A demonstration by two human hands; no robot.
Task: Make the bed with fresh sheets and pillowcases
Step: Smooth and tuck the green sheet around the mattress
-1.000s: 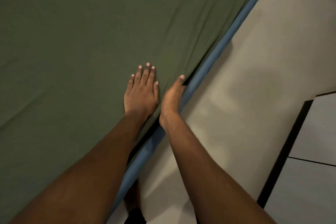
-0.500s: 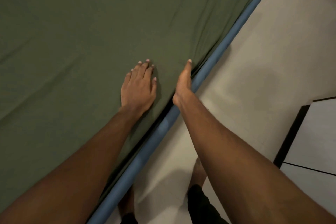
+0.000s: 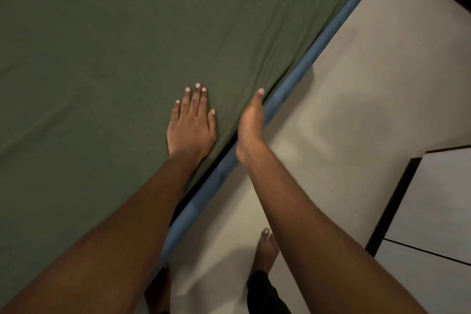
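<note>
**Desk:** What has changed along the bed's edge?

**Photographer:** The olive-green fabric bedsheet (image 3: 127, 58) lies spread nearly flat over the mattress and fills the left of the scene. It is being tucked farther along. In the past second both hands have travelled toward the far end of the rounded blue padded bed rail (image 3: 318, 48). The sheet's far right corner has come into sight, already wrapped over the mattress.

**Desk:** Meaning for the job?

**Photographer:** The tuck on this right side looks well on, with a stretch left to the far corner. Faint creases remain near the edge. No pillowcases are in view.

**Desk:** And the hands?

**Photographer:** The left hand (image 3: 191, 125) lies palm-down on the sheet just inside the edge, fingers straight and together, pressing and gripping nothing. The right hand (image 3: 251, 125) stands edge-on just beside it, thumb (image 3: 260, 92) pointing far, set against the sheet's side above the rail. Its fingers are hidden below the edge, so I cannot tell whether they pinch cloth.

**Desk:** Beyond the bed?

**Photographer:** Pale tiled floor (image 3: 356, 109) to the right, a bare foot (image 3: 266, 250) near, and a white cabinet with dark trim (image 3: 433, 199) at the near right.
</note>
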